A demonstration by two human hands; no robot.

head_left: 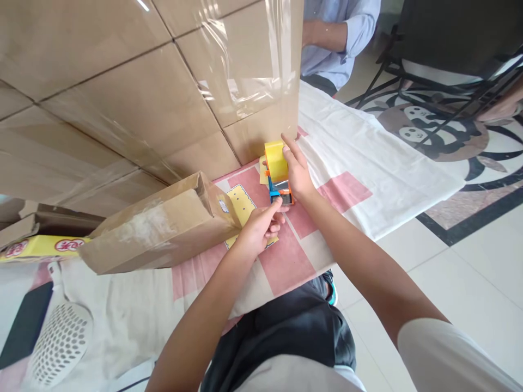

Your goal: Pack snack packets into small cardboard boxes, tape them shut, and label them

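My right hand [298,170] is wrapped around the right side of a tape dispenser [279,188] with an orange and blue frame. A wide yellow tape roll [276,160] sits in its upper part. My left hand [261,224] pinches the dispenser's lower front end, the thumb on top and the other fingers curled. Whether it grips the tape's free end or the frame, I cannot tell. Below the hands, a yellow patterned card [242,202] lies on the pink and white tablecloth [288,253], partly covered by my left hand and a carton.
A tall stack of taped cardboard boxes [134,103] rises behind the hands. A brown carton [163,223] lies to the left, near a yellow box [44,246], a white perforated paddle [61,337] and a dark flat object [26,324]. Another person [333,43] sits beyond the table.
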